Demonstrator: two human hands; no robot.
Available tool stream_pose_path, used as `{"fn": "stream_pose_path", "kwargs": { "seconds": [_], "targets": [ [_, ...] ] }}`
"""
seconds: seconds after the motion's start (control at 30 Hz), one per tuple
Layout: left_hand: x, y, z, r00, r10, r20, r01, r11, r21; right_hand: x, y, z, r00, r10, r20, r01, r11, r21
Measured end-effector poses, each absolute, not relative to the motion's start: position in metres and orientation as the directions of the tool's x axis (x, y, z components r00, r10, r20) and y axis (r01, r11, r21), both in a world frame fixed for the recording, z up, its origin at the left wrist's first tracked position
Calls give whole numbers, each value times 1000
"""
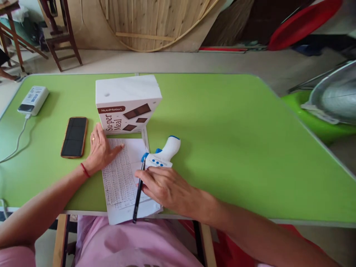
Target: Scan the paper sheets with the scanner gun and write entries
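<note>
My right hand (164,187) is closed around a black pen (137,198), held slanted above the papers, its silver end beside the thermometer. My left hand (100,150) lies on the upper left of the handwritten sheets (118,180), thumb stretched across the writing and fingers against the foot of a box. That white and brown box (128,89), printed "NutriMotion Su-per Meal", stands upright behind the papers. A white and blue infrared thermometer (170,149) rests just beyond my right hand, partly over the sheets' right edge. My right hand hides some of the paper.
On the left of the green table (236,148) lie a smartphone (74,137) in an orange case and a white power bank (33,100) with a cable. A wooden chair (59,37) is behind the table; a metal basin (336,92) stands at the right.
</note>
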State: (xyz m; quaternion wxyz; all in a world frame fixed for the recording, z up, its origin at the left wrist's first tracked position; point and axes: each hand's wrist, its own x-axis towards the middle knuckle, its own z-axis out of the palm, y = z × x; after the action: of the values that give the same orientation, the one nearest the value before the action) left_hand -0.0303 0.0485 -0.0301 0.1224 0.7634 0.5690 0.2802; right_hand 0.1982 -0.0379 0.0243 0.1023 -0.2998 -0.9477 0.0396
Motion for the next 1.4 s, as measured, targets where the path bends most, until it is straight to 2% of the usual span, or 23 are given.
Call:
{"fn": "stream_pose_path", "kwargs": {
  "seconds": [0.07, 0.13, 0.23, 0.4, 0.47, 0.57, 0.7, 0.9, 1.1, 1.2, 1.33, 1.4],
  "targets": [
    [-32, 35, -34, 242, 946, 215, 888, -305, 343, 193, -33, 19, -813, 551, 189, 545, 834, -90],
    [-33, 30, -35, 280, 949, 147, 922, -308, 234, 187, -30, 10, -831, 507, 228, 508, 859, -62],
    [-35, 31, -32, 295, 950, 102, 941, -308, 142, 183, -29, -2, -840, 463, 282, 477, 879, -23],
    [-30, 28, -8, 324, 936, 134, 946, -318, -66, 187, -28, -5, -825, 481, 296, 511, 859, 28],
    [-25, 21, 6, 328, 939, 99, 942, -318, -109, 187, -29, -2, -824, 483, 296, 514, 857, 32],
    [-17, 9, 15, 359, 931, 74, 931, -351, -99, 186, -31, 0, -830, 461, 315, 504, 861, 69],
    [-13, 2, 2, 475, 880, 28, 879, -476, 23, 185, -32, -2, -832, 420, 362, 489, 864, 121],
    [-19, 6, -11, 536, 844, 33, 835, -535, 125, 189, -33, -4, -805, 488, 336, 555, 820, 138],
    [-23, 8, -7, 593, 803, 58, 789, -594, 158, 189, -35, -3, -791, 512, 336, 578, 804, 137],
    [-25, 10, -7, 606, 793, 68, 777, -608, 166, 188, -31, -5, -742, 560, 370, 639, 757, 135],
    [-25, 10, -6, 598, 801, 35, 792, -597, 132, 188, -26, -9, -681, 631, 371, 723, 659, 208],
    [-24, 10, -4, 593, 805, 12, 799, -591, 112, 188, -25, -9, -680, 647, 345, 728, 654, 207]
  ]
}}
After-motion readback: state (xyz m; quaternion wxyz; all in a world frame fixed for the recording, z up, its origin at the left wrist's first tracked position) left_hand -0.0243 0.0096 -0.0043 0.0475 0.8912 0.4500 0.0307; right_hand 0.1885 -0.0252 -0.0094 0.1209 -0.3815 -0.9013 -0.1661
